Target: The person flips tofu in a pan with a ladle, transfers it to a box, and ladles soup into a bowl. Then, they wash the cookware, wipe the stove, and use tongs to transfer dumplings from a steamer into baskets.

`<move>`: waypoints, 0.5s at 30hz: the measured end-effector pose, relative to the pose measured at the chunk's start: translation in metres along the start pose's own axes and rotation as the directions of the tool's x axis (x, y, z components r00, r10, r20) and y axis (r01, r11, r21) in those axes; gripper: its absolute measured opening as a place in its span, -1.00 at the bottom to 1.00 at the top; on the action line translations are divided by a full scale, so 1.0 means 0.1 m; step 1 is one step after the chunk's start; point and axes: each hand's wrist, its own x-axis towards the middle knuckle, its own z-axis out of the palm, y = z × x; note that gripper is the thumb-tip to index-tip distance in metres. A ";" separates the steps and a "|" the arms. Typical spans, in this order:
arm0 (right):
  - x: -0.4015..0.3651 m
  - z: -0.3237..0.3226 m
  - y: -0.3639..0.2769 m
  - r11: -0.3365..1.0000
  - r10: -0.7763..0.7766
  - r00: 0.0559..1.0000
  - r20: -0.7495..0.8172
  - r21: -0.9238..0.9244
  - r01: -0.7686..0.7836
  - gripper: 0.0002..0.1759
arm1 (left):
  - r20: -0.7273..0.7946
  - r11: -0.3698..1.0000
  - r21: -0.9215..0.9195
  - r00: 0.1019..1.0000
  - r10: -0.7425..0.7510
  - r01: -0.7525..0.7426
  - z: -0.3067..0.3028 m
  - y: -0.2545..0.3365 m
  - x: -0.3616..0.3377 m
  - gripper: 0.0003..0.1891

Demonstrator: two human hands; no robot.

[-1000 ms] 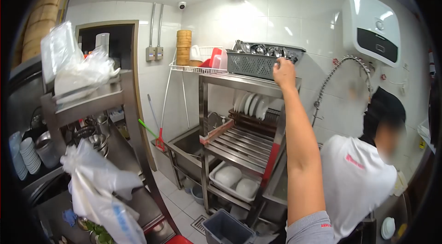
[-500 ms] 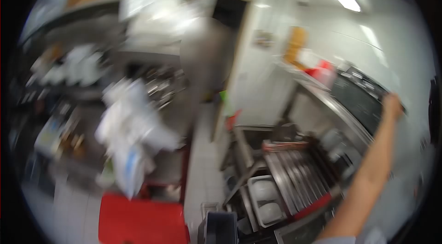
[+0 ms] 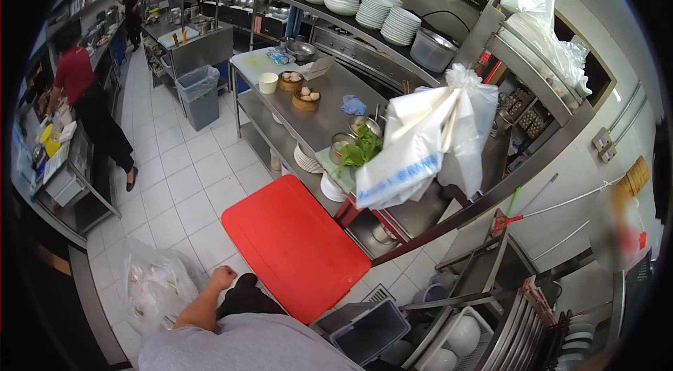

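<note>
My left hand [image 3: 223,277] is low in front of my body, fingers curled in, with nothing visible in it. Just beside it, a dark-clad knee [image 3: 242,294] shows. The hand is between a clear plastic bag [image 3: 158,283] of scraps on the floor and a large flat red panel with rounded corners [image 3: 294,245]; it appears apart from both. My right hand is out of view.
A grey bin [image 3: 371,336] stands by the red panel. Ahead, a steel table [image 3: 322,133] holds bamboo steamers [image 3: 306,98] and leafy greens [image 3: 361,148]. White plastic bags [image 3: 420,143] hang above its end. A person in a red top [image 3: 73,70] works at the left counter.
The view has swung from the wall shelf toward the kitchen aisle. My right arm, earlier stretched up to the shelf, has left the view. My left hand has come into sight.
</note>
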 end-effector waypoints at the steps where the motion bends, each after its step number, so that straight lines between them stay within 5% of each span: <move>1: -0.35 -0.02 -0.52 0.925 0.373 0.879 0.297 -0.046 -0.377 -0.72 | 0.019 0.999 0.031 0.999 0.036 -0.037 -0.11 0.30 0.00 -0.63; 2: -1.35 -0.17 0.64 0.722 0.614 0.654 0.442 0.022 -0.692 -0.51 | 0.102 0.997 0.010 0.992 0.070 -0.071 -0.22 0.64 -0.02 -0.66; 3: -1.76 0.04 -0.09 0.924 0.379 0.752 0.540 -0.175 -0.340 -0.58 | 0.143 0.965 -0.068 0.955 0.259 -0.252 -0.18 0.77 0.10 -0.67; 4: -2.39 0.23 -0.85 0.816 0.447 0.624 0.641 -0.006 -0.579 -0.68 | 0.192 0.924 -0.156 0.907 0.374 -0.348 -0.19 0.97 0.17 -0.66; 6: -3.26 0.39 -2.49 0.542 0.476 0.036 0.879 -0.261 -0.799 -0.84 | 0.227 0.829 -0.326 0.813 0.536 -0.455 -0.44 1.46 0.15 -0.58; 7: -4.03 0.35 -2.97 0.723 0.233 0.027 0.972 -0.154 -0.674 -0.85 | 0.220 0.827 -0.318 0.813 0.539 -0.463 -0.62 1.65 0.11 -0.53; 8: -4.61 0.24 -3.77 0.721 0.181 -0.047 0.982 -0.165 -0.673 -0.86 | 0.211 0.825 -0.309 0.812 0.544 -0.473 -0.80 1.78 0.10 -0.49; 9: -5.55 0.12 -4.52 0.309 0.070 -0.319 0.945 -0.324 -0.894 -0.82 | 0.264 0.869 -0.317 0.845 0.465 -0.379 -0.99 1.82 0.09 -0.45; 10: -5.56 0.09 -5.40 0.424 -0.195 -0.336 0.921 -0.230 -0.876 -0.82 | 0.317 0.905 -0.313 0.866 0.386 -0.289 -1.18 1.78 0.14 -0.41; 11: -5.64 0.01 -6.26 0.117 -0.276 -0.428 0.861 -0.411 -0.904 -0.80 | 0.277 0.919 -0.267 0.890 0.362 -0.290 -1.29 1.63 0.24 -0.40; 12: -5.45 -0.03 -6.96 0.258 -0.375 -0.363 0.853 -0.281 -0.925 -0.72 | 0.236 0.932 -0.216 0.910 0.341 -0.293 -1.35 1.37 0.36 -0.39; 13: -5.27 -0.02 -7.53 0.179 -0.457 -0.212 0.864 -0.145 -0.973 -0.64 | 0.168 0.933 -0.197 0.927 0.335 -0.301 -1.42 1.02 0.49 -0.41; 15: -4.92 0.13 -8.42 0.306 -0.522 -0.412 0.747 -0.287 -0.908 -0.53 | 0.073 0.924 -0.279 0.954 0.290 -0.260 -1.85 0.45 0.73 -0.46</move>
